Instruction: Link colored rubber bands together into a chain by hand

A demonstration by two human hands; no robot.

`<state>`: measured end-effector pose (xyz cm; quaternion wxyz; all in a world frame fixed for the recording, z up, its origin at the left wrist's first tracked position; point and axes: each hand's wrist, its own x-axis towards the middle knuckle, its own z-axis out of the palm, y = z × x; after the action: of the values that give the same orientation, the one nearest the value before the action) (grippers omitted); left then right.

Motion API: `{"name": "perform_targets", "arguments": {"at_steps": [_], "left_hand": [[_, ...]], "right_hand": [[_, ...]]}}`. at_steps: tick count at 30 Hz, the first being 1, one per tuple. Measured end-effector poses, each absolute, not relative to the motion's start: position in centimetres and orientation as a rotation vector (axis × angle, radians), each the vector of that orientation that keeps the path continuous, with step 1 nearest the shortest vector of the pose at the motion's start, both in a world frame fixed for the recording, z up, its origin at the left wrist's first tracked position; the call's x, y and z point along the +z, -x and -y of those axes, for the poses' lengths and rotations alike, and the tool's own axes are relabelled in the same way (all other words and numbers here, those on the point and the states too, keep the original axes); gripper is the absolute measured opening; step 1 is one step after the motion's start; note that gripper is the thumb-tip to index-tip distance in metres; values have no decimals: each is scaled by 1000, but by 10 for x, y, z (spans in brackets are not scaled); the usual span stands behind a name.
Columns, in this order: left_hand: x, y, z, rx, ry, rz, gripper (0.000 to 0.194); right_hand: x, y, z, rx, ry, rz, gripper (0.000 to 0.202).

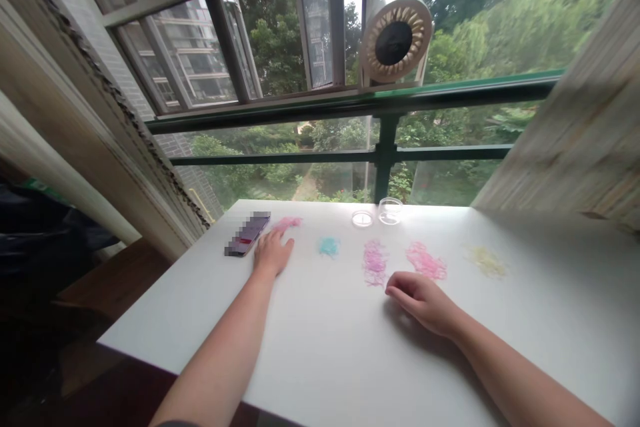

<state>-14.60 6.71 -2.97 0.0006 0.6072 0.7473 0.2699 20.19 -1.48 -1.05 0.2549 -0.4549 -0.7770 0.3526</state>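
My left hand lies palm down on the white table, fingers apart, between a phone and a teal pile of thin strands. Just beyond its fingertips is a pink pile. My right hand is curled, thumb and fingertips together, close to the near end of a purple-pink pile; whatever it may pinch is too small to see. Another pink pile spreads just beyond that hand, and a pale yellow pile lies farther right.
Near the table's far edge stand a clear round container and a clear shallow dish or lid. Behind the table run a green railing and a window. A round fan stands above the railing; curtains hang on both sides.
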Motion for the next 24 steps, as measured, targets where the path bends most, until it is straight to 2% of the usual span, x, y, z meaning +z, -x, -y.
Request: {"name": "perform_targets", "arguments": {"at_steps": [16, 24], "left_hand": [[-24, 156, -60, 1272, -1627, -2252, 27], [-22, 159, -59, 1326, -1568, -2224, 28]], "right_hand": [[-12, -202, 14, 986, 1213, 2068, 20], [-10, -201, 17, 942, 1206, 2111, 20]]}}
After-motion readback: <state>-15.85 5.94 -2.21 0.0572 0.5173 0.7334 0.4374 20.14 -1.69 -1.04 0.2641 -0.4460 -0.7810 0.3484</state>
